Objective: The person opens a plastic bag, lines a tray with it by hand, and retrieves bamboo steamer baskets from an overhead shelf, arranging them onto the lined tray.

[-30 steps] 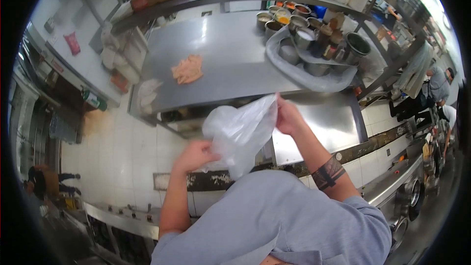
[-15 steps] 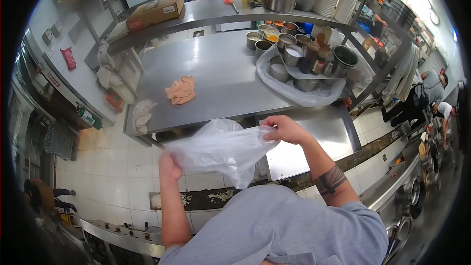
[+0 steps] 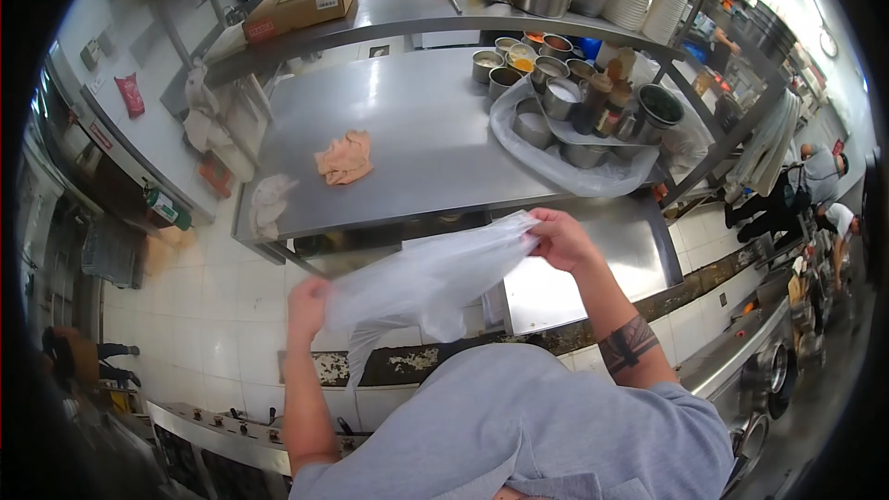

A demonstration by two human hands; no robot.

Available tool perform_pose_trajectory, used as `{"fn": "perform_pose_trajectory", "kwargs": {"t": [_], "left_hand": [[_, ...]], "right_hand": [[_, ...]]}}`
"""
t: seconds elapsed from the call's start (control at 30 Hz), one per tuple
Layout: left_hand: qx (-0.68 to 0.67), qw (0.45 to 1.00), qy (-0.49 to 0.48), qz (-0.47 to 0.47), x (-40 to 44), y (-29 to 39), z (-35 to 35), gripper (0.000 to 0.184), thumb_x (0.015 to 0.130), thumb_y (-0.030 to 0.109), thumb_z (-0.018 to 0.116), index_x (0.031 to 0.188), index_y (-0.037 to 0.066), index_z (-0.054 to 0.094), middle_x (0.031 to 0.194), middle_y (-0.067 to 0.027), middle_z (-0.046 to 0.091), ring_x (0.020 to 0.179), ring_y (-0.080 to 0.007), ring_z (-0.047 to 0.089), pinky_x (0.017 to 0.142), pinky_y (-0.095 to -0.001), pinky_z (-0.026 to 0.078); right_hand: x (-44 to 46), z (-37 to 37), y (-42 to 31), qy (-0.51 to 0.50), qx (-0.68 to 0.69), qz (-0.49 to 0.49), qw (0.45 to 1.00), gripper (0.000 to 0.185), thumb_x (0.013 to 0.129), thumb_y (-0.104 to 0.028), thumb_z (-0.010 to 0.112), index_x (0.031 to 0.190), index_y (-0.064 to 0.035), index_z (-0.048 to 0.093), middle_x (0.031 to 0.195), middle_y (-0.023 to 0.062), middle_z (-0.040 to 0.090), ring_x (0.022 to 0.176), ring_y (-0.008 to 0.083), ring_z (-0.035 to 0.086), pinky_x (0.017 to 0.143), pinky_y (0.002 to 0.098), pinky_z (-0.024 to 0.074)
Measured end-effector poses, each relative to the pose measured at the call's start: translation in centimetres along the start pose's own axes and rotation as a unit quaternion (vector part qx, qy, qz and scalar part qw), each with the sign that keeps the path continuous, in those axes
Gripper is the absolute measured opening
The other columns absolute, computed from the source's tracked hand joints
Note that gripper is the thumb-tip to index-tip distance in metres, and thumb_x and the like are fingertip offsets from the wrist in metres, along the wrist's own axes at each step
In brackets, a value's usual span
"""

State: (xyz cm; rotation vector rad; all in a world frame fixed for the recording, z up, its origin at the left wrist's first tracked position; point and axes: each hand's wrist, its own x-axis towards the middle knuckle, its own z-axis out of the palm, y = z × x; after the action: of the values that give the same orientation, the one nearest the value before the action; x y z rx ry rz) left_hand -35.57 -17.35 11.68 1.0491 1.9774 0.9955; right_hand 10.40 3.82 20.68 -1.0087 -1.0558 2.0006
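A thin, clear plastic bag is stretched between my two hands in front of the steel table's edge, blurred by motion. My left hand is closed on one end of it, at the left. At the other end, my right hand pinches a gathered corner between thumb and fingers. Beyond the bag, a crumpled peach-coloured cloth lies on the steel table. A whitish cloth hangs over the table's near left corner.
Metal pots and sauce bottles crowd the table's right side, partly wrapped in plastic sheeting. A shelf above carries a cardboard box and stacked white tubs. Two people stand at the far right.
The bag has gone from bunched to drawn out longer and flatter. My left hand has moved slightly left, and my right hand a little to the right.
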Motion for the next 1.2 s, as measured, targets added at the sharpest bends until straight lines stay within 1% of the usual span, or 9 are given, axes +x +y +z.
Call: {"fn": "perform_pose_trajectory", "kwargs": {"t": [0.1,0.23,0.4,0.6,0.67,0.7,1.0,1.07,1.2], "left_hand": [[0.069,0.989,0.127,-0.004,0.6,-2.8,1.1,0.016,0.084,0.009,0.071,0.098,0.004,0.075,0.081,-0.0063,0.07,0.08,-0.0182,0.065,0.077,-0.0341,0.052],[-0.278,0.947,0.147,-0.064,4.2,-12.7,-0.1,0.019,0.088,0.009,0.064,0.103,0.004,0.075,0.086,-0.0127,0.073,0.082,-0.0221,0.069,0.076,-0.0368,0.053],[-0.56,0.816,0.055,-0.134,3.1,-10.6,-3.3,0.018,0.088,0.006,0.064,0.104,0.003,0.072,0.095,-0.0119,0.073,0.086,-0.0226,0.069,0.078,-0.0362,0.054],[-0.229,0.971,0.046,0.046,-0.1,-6.8,-9.4,0.026,0.098,0.021,0.052,0.107,0.003,0.069,0.103,-0.0111,0.072,0.099,-0.0271,0.068,0.088,-0.0416,0.055],[-0.542,0.829,0.1,-0.09,-1.4,-4.2,-9.5,0.018,0.095,0.021,0.059,0.104,0.008,0.069,0.098,-0.0031,0.068,0.09,-0.0205,0.064,0.076,-0.0375,0.051],[-0.541,0.83,0.099,-0.091,-1.6,-4.2,-10.2,0.018,0.095,0.021,0.059,0.104,0.008,0.069,0.098,-0.0031,0.068,0.09,-0.0205,0.064,0.076,-0.0375,0.051],[-0.393,0.877,0.262,-0.084,-2.8,-7.0,-20.3,0.016,0.091,0.023,0.063,0.098,0.009,0.068,0.096,-0.0022,0.065,0.092,-0.0179,0.061,0.073,-0.036,0.048],[-0.157,0.949,0.273,0.012,-2.8,-7.4,-21.5,0.018,0.091,0.023,0.066,0.093,0.005,0.067,0.09,-0.0004,0.063,0.085,-0.0167,0.061,0.071,-0.0361,0.049],[0.123,0.95,0.282,0.046,-2.3,-6.5,-21.6,0.027,0.092,0.029,0.068,0.091,0.002,0.066,0.086,-0.0061,0.066,0.077,-0.0247,0.064,0.069,-0.0389,0.05]], "right_hand": [[-0.3,1.1,1.8,-0.151,0.076,0.082,0.982,0.012,0.092,-0.009,0.074,0.1,-0.0042,0.067,0.09,0.0023,0.069,0.083,0.0132,0.066,0.078,0.0292,0.0538],[-0.5,2.2,1.5,-0.151,-0.044,0.077,0.985,0.022,0.086,-0.004,0.08,0.102,-0.0048,0.066,0.092,0.001,0.068,0.083,0.0123,0.066,0.076,0.0295,0.0548],[0.0,1.3,0.6,-0.139,-0.202,0.04,0.969,0.027,0.083,0.001,0.077,0.106,-0.0032,0.063,0.095,0.0026,0.068,0.083,0.0133,0.067,0.072,0.0302,0.0579],[1.0,-1.0,-0.8,0.036,0.167,0.004,0.985,0.027,0.088,-0.003,0.06,0.115,-0.0019,0.06,0.112,0.0128,0.067,0.102,0.0287,0.068,0.095,0.0471,0.056],[2.1,-4.5,-0.8,0.052,0.212,-0.006,0.976,0.026,0.087,-0.002,0.057,0.113,-0.0004,0.059,0.116,0.0156,0.065,0.108,0.0324,0.065,0.102,0.0518,0.0509],[2.1,-5.2,-1.4,0.101,0.248,-0.034,0.963,0.025,0.087,-0.002,0.056,0.112,0.0,0.059,0.115,0.0158,0.065,0.107,0.0324,0.064,0.102,0.0523,0.0506],[2.0,-14.2,-6.9,0.255,0.153,-0.128,0.946,0.024,0.086,0.0,0.053,0.109,-0.0022,0.061,0.112,0.0143,0.064,0.105,0.0308,0.063,0.101,0.0473,0.0525],[2.5,-15.4,-6.8,0.269,0.134,-0.137,0.944,0.024,0.086,0.001,0.052,0.108,-0.0038,0.061,0.112,0.0138,0.064,0.103,0.0294,0.063,0.098,0.0461,0.0537],[2.6,-15.5,-6.5,0.255,0.014,-0.143,0.956,0.025,0.087,-0.003,0.064,0.112,-0.005,0.065,0.102,0.0082,0.068,0.091,0.0257,0.065,0.086,0.039,0.0544]]}}
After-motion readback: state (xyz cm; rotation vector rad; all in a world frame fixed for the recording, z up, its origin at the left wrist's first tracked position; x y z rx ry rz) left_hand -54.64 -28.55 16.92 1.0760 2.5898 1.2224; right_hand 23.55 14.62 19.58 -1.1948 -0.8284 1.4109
